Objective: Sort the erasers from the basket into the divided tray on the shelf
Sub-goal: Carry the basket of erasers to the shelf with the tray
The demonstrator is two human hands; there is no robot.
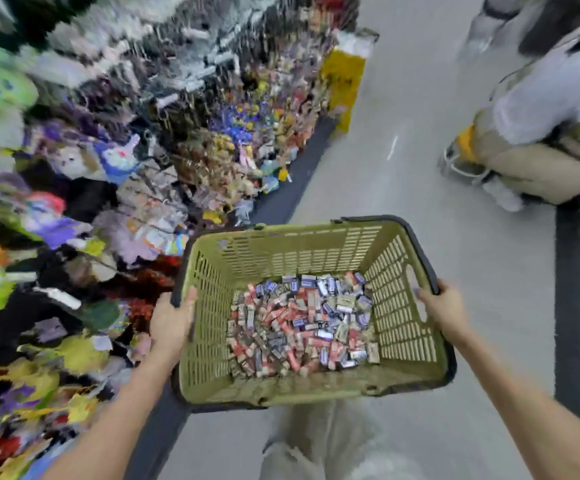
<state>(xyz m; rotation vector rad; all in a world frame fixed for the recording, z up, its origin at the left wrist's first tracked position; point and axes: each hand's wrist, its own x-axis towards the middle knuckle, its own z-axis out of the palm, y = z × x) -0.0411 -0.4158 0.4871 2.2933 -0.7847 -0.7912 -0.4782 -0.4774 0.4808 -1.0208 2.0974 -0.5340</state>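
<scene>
where the wrapped erasers (302, 323) lie heaped in the bottom of the olive plastic basket (292, 252), they sit between the two grips: the left hand (171, 322) clasps the left rim, and the right hand (445, 308) clasps the right rim at the dark handle. outward of the left hand runs a blurred shelf of colourful goods (108, 150); beyond the right hand a crouching person (541, 133) is on the grey floor (403, 150).

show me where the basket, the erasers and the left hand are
basket (299, 251): head view, on its slotted far wall
erasers (302, 327): head view, middle of the pile on the basket's floor
left hand (172, 319): head view, back of the hand gripping the basket's left rim
</scene>
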